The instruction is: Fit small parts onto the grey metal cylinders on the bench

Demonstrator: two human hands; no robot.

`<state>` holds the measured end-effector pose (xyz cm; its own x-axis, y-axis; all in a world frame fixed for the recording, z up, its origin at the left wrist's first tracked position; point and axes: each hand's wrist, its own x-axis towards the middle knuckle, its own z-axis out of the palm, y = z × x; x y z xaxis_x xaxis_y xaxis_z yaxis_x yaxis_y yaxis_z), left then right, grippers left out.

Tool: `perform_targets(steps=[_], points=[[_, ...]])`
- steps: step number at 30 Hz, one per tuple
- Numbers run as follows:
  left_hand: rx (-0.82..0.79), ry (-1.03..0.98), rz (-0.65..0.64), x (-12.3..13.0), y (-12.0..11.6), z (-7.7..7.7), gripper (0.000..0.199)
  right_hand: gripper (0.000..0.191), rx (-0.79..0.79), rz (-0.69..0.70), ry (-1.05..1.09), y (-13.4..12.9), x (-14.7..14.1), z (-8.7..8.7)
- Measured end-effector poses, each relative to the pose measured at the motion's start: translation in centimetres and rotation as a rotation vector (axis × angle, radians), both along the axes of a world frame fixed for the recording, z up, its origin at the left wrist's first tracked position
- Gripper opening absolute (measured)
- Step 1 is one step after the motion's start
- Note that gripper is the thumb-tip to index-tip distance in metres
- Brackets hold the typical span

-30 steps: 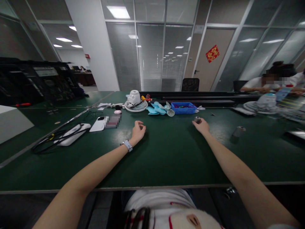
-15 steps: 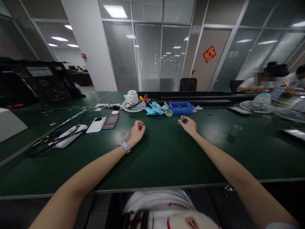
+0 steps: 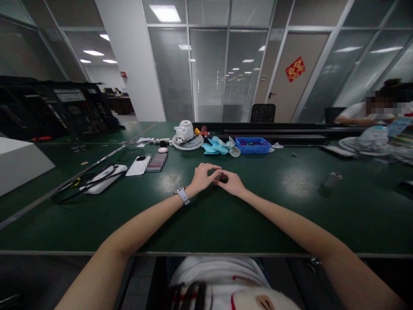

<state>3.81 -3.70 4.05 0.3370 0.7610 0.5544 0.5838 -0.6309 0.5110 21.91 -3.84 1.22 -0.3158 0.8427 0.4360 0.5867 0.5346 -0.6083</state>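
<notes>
My left hand [image 3: 204, 177] and my right hand [image 3: 231, 182] meet over the middle of the green table. Between their fingertips is a small metal cylinder [image 3: 218, 175], mostly covered by the fingers. Both hands are closed on it. A second metal cylinder [image 3: 332, 179] stands on the table to the right, apart from my hands. Beyond my hands lie light blue fan blades [image 3: 215, 146] and a blue tray [image 3: 253, 146] holding small parts.
A white fan [image 3: 186, 134] stands at the back. Left are a white phone [image 3: 137, 166], a dark pixelated item [image 3: 156, 162] and a white device [image 3: 105, 180] with black cable. At the far right a person [image 3: 364, 113] sits behind fan parts [image 3: 371, 141].
My right hand has brought the metal cylinder left to the middle. My left hand has moved right and closed on the cylinder too. The view has turned slightly left.
</notes>
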Motion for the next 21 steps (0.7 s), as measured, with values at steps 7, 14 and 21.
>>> perform_targets(steps=[7, 14, 21], points=[[-0.025, -0.009, 0.02, 0.2, 0.1, 0.6, 0.022, 0.027, 0.027, -0.003, -0.028, 0.1, 0.0, -0.1], [-0.013, -0.264, 0.05, -0.2, 0.4, 1.1, 0.022, 0.034, 0.022, -0.012, -0.034, 0.2, -0.1, -0.3], [-0.237, -0.265, 0.072, -4.1, 2.0, -1.6, 0.041, 0.048, 0.009, -0.017, -0.051, 0.2, 0.1, -0.3]])
